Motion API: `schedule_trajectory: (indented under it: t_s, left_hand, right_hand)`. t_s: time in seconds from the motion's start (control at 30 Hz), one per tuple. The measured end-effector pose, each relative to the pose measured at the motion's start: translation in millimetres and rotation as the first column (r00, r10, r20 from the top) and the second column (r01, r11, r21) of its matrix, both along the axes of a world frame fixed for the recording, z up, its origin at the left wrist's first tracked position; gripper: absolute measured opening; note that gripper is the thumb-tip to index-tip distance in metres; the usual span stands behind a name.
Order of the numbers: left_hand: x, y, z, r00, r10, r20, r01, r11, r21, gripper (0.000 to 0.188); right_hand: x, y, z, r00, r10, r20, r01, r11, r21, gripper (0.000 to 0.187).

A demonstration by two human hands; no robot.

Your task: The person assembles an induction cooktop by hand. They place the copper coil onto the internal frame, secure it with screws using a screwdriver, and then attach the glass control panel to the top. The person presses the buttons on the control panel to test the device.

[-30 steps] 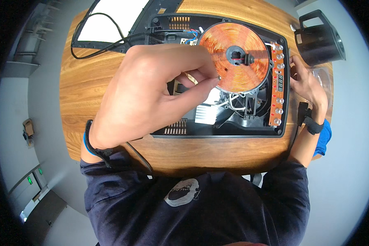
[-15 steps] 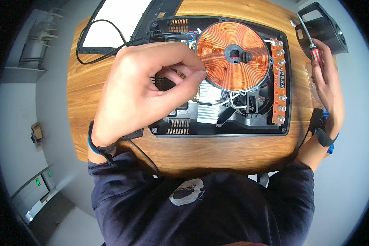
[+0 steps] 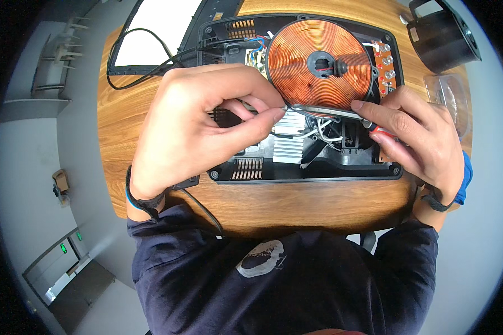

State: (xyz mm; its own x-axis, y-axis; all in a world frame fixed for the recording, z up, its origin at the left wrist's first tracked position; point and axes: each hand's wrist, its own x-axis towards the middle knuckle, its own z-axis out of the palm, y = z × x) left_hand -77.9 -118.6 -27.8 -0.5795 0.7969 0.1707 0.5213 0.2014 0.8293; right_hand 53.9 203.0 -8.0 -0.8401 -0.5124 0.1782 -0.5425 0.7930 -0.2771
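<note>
An opened induction cooker base (image 3: 318, 175) lies on the table, its round copper coil (image 3: 296, 50) exposed. My left hand (image 3: 201, 123) reaches over its left part, thumb and forefinger pinched at the coil's lower left rim. A tiny pale bit shows at those fingertips, too small to name. In my right hand (image 3: 419, 131) is a screwdriver with a red handle, its metal shaft (image 3: 324, 110) lying nearly level across the coil's lower edge. The shaft's tip meets my left fingertips. Below them sits a silver finned heatsink (image 3: 288, 148), with white wires (image 3: 321, 131) beside it.
An orange circuit board strip (image 3: 387, 61) runs along the base's right side, partly hidden by my right hand. A black container (image 3: 444, 42) and a clear plastic tray (image 3: 455, 97) stand at the right. A dark-framed white panel (image 3: 156, 33) and a black cable (image 3: 114, 84) lie far left.
My right hand has swung in from the far right, bringing the screwdriver down from upright to level, its tip at my left fingertips. My left hand keeps its pinch in nearly the same place.
</note>
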Motion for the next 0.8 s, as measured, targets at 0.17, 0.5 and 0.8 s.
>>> schedule_trajectory:
  t_s: [0.17, 0.5, 0.8]
  left_hand:
    - [1.1, 2.1, -2.1, 1.000, -0.005, -0.006, 0.005, 1.000, -0.007, 0.012]
    - [0.2, 2.3, -4.1, 1.000, 0.001, 0.000, -0.001, 1.000, -0.026, 0.011]
    - [0.3, 2.7, -4.7, 1.000, -0.003, -0.019, 0.002, 0.999, -0.034, 0.011]
  right_hand:
    - [-0.1, -2.1, -0.3, 1.000, -0.007, -0.001, 0.007, 1.000, 0.008, 0.039]
    - [-0.8, -2.5, -1.9, 1.000, -0.011, -0.010, 0.011, 1.000, 0.013, 0.039]
    - [-0.3, -5.0, -1.8, 1.000, -0.015, 0.020, 0.015, 1.000, 0.015, 0.039]
